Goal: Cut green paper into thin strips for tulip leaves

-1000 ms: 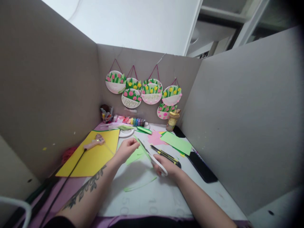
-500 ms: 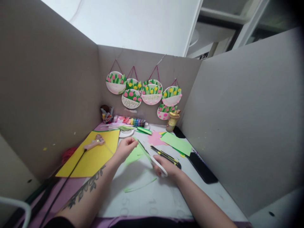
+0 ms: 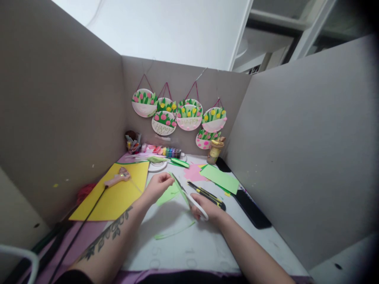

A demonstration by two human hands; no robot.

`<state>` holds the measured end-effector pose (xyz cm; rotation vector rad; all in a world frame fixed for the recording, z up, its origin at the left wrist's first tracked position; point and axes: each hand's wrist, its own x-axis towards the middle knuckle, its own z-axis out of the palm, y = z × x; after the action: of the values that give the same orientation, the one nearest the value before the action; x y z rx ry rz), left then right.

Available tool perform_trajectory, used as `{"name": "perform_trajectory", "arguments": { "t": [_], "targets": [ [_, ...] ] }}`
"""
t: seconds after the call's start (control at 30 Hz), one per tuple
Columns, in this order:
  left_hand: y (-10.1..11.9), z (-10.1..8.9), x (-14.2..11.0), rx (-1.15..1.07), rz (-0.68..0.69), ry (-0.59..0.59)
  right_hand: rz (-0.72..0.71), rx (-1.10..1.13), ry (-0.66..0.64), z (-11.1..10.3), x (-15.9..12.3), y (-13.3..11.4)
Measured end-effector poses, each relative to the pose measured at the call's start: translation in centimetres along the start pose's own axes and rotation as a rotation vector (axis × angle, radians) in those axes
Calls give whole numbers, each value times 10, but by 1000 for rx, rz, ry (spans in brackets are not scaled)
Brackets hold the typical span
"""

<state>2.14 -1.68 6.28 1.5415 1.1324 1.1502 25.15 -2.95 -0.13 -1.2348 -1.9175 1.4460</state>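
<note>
Clearly, the left hand (image 3: 159, 186) pinched a light-green paper strip (image 3: 181, 192) while the right hand (image 3: 207, 207) gripped white-handled scissors (image 3: 197, 205) alongside it.

Matt green paper (image 3: 180, 190), smooth plastic scissor handles (image 3: 201, 208)

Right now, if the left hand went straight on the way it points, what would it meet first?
Probably the scissors, just past the green strip the left hand seems to pinch; depth is unclear.

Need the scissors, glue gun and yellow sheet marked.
Scissors (image 3: 197, 204): head view, on the white handle.
Glue gun (image 3: 115, 180): head view, on its pale pink handle.
Yellow sheet (image 3: 111, 202): head view, on its bare surface below the glue gun.
</note>
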Motion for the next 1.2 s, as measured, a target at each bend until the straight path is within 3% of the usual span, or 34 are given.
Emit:
{"name": "perform_trajectory", "arguments": {
  "t": [1.2],
  "targets": [
    [-3, -5, 2, 42, -35, -104, 42, 53, -17, -1, -2, -6]
  ]
}}
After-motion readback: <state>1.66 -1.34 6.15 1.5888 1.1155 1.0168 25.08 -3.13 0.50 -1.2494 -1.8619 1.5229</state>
